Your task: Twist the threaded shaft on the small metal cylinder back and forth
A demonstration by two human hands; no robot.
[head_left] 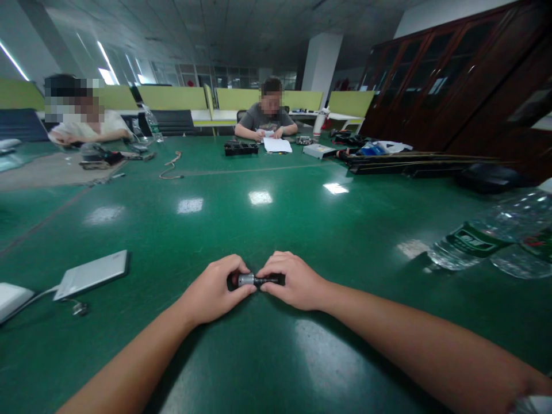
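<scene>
Both hands meet at the near middle of the green table, closed on one small rod-shaped part. It has a silver collar and a dark, ridged shaft, and lies level from left to right; I cannot tell its exact kind. Thumb and fingers of my left hand grip its silver end. My right hand pinches the dark end, the thumb below and the fingers above. The fingers hide parts of both ends.
A white power bank with a cable lies at left. Water bottles lie at right. Across the table sit two people, near a black tray, white paper and a cord. Long dark bars lie at the far right.
</scene>
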